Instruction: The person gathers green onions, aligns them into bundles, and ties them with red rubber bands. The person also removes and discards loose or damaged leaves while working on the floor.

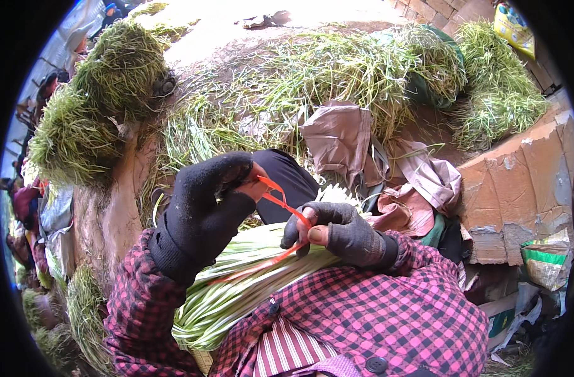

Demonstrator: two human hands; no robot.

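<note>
A large bundle of long green stalks with pale ends (pixel 249 278) lies across my lap, its white ends towards the upper right. My left hand (pixel 211 202), in a black fingerless glove, is raised above the bundle and pinches one part of an orange plastic tie strip (pixel 278 200). Lower and to the right, my right hand (pixel 338 231), in a dark grey fingerless glove, grips the same strip between thumb and fingers just over the stalks. Between the hands the strip shows a loop or knot. Its other end runs down across the bundle.
Loose green stalks (pixel 334 66) are heaped on the ground ahead, with bigger piles at the left (pixel 117 66) and right (pixel 499 94). Crumpled cloths (pixel 338 136) lie beyond my right hand, beside a worn cardboard sheet (pixel 508 202). Other people (pixel 25 198) are at the far left.
</note>
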